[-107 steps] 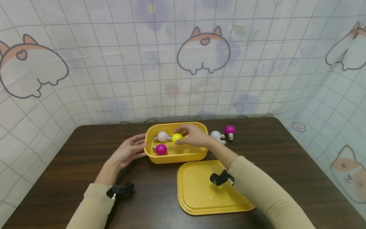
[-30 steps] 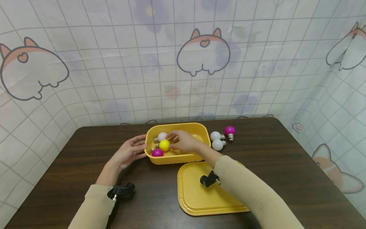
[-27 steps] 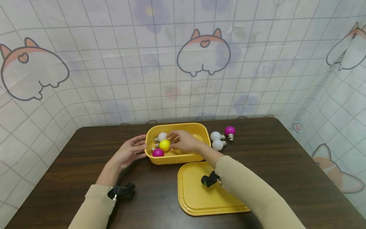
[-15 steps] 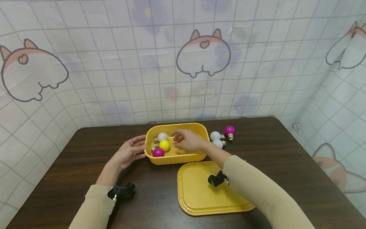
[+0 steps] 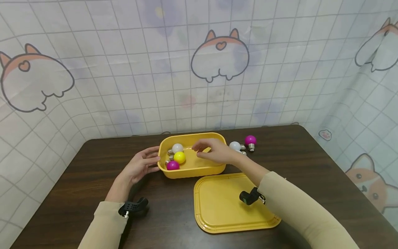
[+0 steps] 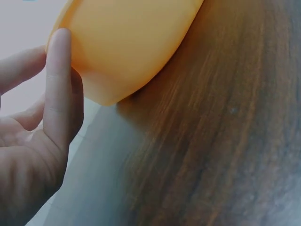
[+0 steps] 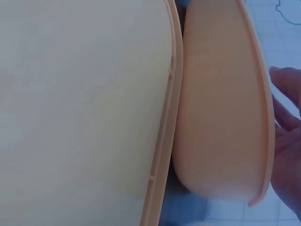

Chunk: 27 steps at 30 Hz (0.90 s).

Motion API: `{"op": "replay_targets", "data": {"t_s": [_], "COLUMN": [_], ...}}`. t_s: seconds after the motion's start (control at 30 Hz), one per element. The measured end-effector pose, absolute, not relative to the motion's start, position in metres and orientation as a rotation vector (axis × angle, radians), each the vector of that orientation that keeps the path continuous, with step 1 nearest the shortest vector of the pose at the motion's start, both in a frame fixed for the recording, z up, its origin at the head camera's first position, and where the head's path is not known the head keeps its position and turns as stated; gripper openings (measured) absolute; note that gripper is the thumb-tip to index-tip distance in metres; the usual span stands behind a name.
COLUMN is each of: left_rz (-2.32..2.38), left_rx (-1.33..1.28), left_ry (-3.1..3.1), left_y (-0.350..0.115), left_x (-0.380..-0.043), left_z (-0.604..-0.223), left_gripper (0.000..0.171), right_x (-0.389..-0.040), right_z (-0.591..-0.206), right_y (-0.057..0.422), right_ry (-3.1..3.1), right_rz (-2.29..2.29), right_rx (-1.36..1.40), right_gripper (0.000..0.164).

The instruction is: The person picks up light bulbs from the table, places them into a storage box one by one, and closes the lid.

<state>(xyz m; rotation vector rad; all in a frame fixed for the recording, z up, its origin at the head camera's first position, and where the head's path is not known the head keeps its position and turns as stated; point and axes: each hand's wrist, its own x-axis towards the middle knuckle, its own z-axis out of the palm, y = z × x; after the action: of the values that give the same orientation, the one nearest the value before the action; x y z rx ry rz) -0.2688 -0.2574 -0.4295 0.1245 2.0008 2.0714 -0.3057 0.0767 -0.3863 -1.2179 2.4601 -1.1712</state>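
In the head view a yellow plastic box [image 5: 189, 172] stands on the table. At its left end lie three light bulbs: a white bulb [image 5: 178, 148], a yellow bulb [image 5: 179, 157] and a magenta bulb [image 5: 173, 165]. My left hand [image 5: 142, 164] touches the box's left end with fairly straight fingers; the left wrist view shows the thumb [image 6: 59, 70] against its outer wall. Over the right half of the box hangs my right hand [image 5: 212, 150], its fingers loosely bent around nothing. In the right wrist view that hand [image 7: 287, 146] is partly hidden behind the box rim.
A yellow lid [image 5: 224, 204] lies flat on the dark wooden table [image 5: 164, 211] in front of the box, under my right forearm. Right of the box are two white bulbs [image 5: 234, 146], one mostly covered by my wrist, and a magenta bulb [image 5: 250, 140]. A patterned cloth [image 5: 140, 86] hangs behind.
My right hand has let go of the yellow bulb, which now lies between the white and magenta bulbs, and has drawn back to the right. My left hand has stayed at the box.
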Motion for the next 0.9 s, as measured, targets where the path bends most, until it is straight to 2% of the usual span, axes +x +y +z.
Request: {"op": "replay_targets", "data": {"t_s": [0.23,0.5,0.9], "left_rz": [1.974,1.956,1.998], "left_rx": [0.131,0.103,0.125], "left_ry": [2.115,2.139,2.094], "left_y": [-0.254,-0.249,-0.25], "left_x": [-0.262,-0.257,-0.257], "left_z": [-0.424,-0.422,-0.422], "left_gripper": [0.059,0.058,0.056], "right_x": [-0.291,-0.277,-0.277], "right_z": [-0.385,-0.383,-0.382], "right_y": [0.099,0.123,0.148], "right_ry": [2.501,2.525,2.55], "right_rz": [-1.246,-1.286,-1.351], "right_rx": [-1.205,-1.181,-1.119], "right_gripper": [0.022,0.024,0.022]}}
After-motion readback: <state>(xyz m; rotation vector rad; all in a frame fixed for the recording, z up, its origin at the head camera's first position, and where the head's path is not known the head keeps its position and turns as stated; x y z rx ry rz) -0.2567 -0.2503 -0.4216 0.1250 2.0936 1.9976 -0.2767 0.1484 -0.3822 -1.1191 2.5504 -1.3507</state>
